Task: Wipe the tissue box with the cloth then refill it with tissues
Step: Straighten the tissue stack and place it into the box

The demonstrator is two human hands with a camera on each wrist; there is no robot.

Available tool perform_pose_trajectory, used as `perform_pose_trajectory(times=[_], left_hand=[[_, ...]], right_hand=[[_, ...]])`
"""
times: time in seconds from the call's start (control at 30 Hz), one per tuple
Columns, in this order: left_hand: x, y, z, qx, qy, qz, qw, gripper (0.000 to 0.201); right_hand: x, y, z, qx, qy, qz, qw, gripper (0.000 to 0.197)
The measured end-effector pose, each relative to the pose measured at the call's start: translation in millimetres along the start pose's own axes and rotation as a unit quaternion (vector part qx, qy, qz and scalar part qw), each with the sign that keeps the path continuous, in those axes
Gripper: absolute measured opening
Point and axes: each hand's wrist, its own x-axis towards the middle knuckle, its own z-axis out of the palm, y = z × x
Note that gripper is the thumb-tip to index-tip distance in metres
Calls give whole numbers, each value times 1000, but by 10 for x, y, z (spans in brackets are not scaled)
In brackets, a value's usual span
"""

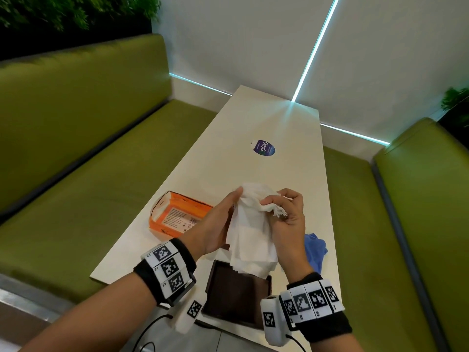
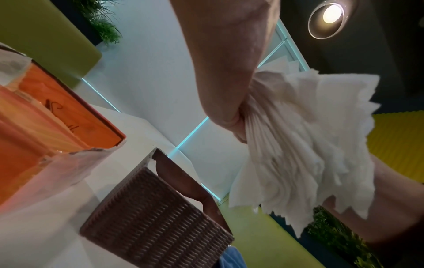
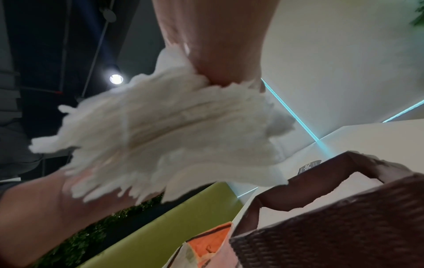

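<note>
Both hands (image 1: 215,219) (image 1: 286,214) hold tissues (image 1: 251,232) above tissue box (image 1: 236,295).

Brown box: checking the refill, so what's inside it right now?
The box shows a dark interior. The tissues, held by both hands, hang over its far edge and hide that corner.

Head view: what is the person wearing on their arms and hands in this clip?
Both forearms are bare, with no sleeves or gloves. The left hand and right hand each have a black wristband at the wrist carrying a row of white tiles printed with black square codes. A white camera block with another code tile hangs under each wrist, and a thin black cable trails from each.
</note>
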Motion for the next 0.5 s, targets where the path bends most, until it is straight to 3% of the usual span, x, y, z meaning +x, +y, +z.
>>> perform_pose_trajectory(times=[0.3, 0.4, 0.5], left_hand=[[15, 0, -47, -17, -13, -15, 1000, 52], [27, 27, -68, -19, -4, -18, 1000, 37], [30, 35, -82, 18, -2, -11, 1000, 39]], right_hand=[[3, -32, -45, 26, -47, 23, 998, 60], [-13, -68, -75, 25, -73, 38, 996, 61], [-12, -94, -100, 43, -87, 42, 994, 59]])
